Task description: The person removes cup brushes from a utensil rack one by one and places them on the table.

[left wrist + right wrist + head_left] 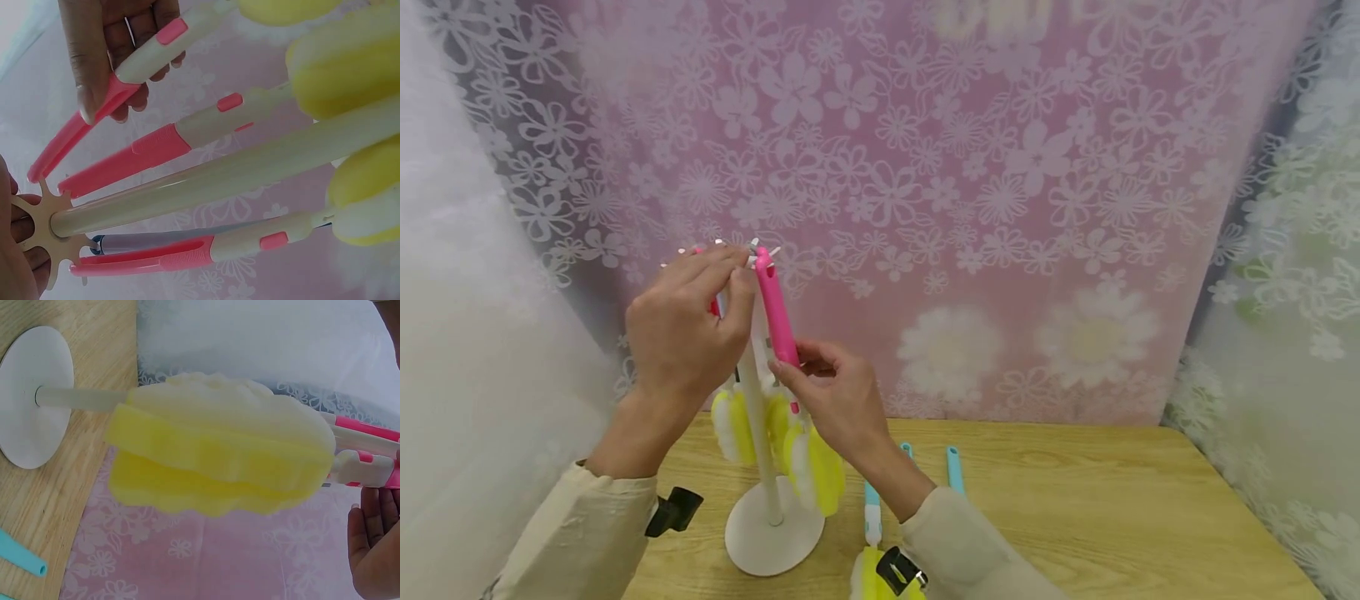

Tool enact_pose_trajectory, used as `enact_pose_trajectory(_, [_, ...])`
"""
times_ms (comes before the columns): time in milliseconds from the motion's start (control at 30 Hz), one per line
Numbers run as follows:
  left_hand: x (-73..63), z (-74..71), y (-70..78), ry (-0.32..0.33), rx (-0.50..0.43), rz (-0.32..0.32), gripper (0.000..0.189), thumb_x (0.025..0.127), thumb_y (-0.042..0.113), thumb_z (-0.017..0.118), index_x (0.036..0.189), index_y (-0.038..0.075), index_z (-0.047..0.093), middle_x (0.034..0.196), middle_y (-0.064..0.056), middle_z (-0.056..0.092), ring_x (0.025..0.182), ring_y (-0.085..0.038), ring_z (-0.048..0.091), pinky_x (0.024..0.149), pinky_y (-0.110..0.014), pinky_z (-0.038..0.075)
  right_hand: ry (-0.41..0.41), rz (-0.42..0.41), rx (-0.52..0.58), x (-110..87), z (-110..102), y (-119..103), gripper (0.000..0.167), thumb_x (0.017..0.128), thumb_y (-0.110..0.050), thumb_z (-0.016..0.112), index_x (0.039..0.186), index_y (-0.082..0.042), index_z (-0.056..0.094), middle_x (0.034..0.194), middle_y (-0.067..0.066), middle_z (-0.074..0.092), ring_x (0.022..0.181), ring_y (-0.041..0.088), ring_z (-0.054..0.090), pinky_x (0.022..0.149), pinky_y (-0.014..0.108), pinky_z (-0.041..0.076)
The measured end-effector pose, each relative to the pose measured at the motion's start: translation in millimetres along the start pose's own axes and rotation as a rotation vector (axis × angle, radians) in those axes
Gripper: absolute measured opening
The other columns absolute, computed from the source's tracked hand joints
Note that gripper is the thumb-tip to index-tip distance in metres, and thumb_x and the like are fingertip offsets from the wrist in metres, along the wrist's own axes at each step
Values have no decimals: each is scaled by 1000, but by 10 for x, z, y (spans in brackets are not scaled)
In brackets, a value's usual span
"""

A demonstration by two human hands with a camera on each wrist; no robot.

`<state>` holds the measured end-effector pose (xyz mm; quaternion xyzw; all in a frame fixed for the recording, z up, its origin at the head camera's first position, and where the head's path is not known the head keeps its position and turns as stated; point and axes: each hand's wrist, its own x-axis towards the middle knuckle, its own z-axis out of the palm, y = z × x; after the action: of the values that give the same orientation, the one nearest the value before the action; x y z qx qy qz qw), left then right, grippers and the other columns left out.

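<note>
A white stand [765, 467] with a round base rises from the table, topped by a ring of hooks [42, 220]. My left hand [688, 325] grips this top, its fingers over the hooks. Thumb and fingers of my right hand [846, 400] pinch the pink handle of a sponge brush [777, 312], whose upper end is at a hook. Below that handle hangs its yellow-and-white sponge head [225, 450]. Other pink-handled brushes [159, 150] hang round the pole, along with a brush with a bluish handle [134, 242].
Two teal-handled brushes [955, 471] lie on the wooden table [1075, 508] to the right of the stand, partly behind my right forearm. A flowered pink curtain [925, 183] closes off the back, and pale sheets hang at both sides.
</note>
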<state>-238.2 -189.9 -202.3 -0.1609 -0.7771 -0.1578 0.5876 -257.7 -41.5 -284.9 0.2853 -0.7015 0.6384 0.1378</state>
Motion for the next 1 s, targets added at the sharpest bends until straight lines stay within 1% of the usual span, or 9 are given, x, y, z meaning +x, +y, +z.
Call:
enact_pose_trajectory(100, [-1, 5, 5, 0, 2, -3, 36, 91, 25, 48, 108, 5, 73, 105, -8, 71, 101, -29, 65, 85, -48, 50, 4, 7, -4, -6, -62, -30, 34, 85, -32, 72, 112, -12, 70, 88, -5, 68, 77, 11, 62, 66, 29, 55])
enact_pose_trajectory(233, [1, 7, 10, -7, 7, -6, 37, 91, 25, 47, 109, 5, 73, 106, -8, 70, 101, -29, 65, 87, -47, 50, 40, 5, -5, -9, -171, -76, 31, 85, -31, 72, 109, -12, 70, 89, -5, 68, 78, 12, 62, 68, 30, 54])
enact_pose_trajectory(300, [-1, 4, 8, -9, 6, -17, 37, 91, 25, 47, 109, 6, 73, 106, -8, 70, 102, -29, 65, 90, -45, 48, 61, -2, -5, -9, -240, -102, 28, 85, -30, 72, 107, -12, 71, 88, -4, 68, 78, 13, 62, 68, 32, 53])
enact_pose_trajectory(400, [-4, 0, -8, 9, -9, -40, 36, 91, 24, 47, 108, 7, 74, 106, -6, 71, 101, -28, 65, 93, -42, 47, 87, -6, -8, -8, -362, -128, 25, 85, -29, 72, 103, -12, 71, 86, -3, 68, 76, 15, 62, 67, 33, 52])
enact_pose_trajectory(500, [-9, -7, -29, 31, -13, -56, 35, 90, 24, 48, 107, 8, 74, 105, -6, 71, 101, -28, 65, 92, -43, 47, 117, -4, -27, -11, -509, -121, 25, 84, -28, 73, 103, -11, 72, 85, -1, 68, 75, 16, 61, 63, 32, 50])
enact_pose_trajectory(667, [-14, -16, -51, 48, -12, -60, 35, 90, 24, 49, 106, 7, 74, 105, -7, 71, 101, -29, 65, 93, -44, 47, 190, 11, -87, -18, -822, -22, 26, 84, -28, 73, 103, -10, 71, 88, -1, 69, 75, 17, 63, 66, 33, 49])
enact_pose_trajectory(733, [-10, -19, -51, 50, -16, -64, 35, 89, 24, 49, 106, 6, 74, 105, -7, 71, 101, -29, 65, 94, -42, 46, 227, 29, -111, -32, -969, 28, 28, 83, -30, 73, 103, -11, 70, 90, -1, 70, 77, 18, 64, 69, 35, 50])
enact_pose_trajectory(867, [-4, -14, -38, 40, -19, -73, 34, 89, 23, 51, 107, 6, 74, 106, -9, 70, 102, -30, 64, 95, -43, 45, 315, 96, -197, -98, -1307, 162, 33, 82, -36, 74, 104, -12, 70, 91, 0, 69, 79, 17, 65, 69, 33, 50])
enact_pose_trajectory(1000, [-15, 3, -19, 22, -19, -80, 34, 89, 24, 51, 109, 6, 73, 108, -10, 69, 103, -32, 64, 93, -47, 46, 370, 189, -315, -249, -1701, 341, 39, 81, -43, 73, 104, -11, 70, 92, 3, 69, 82, 16, 63, 68, 29, 49])
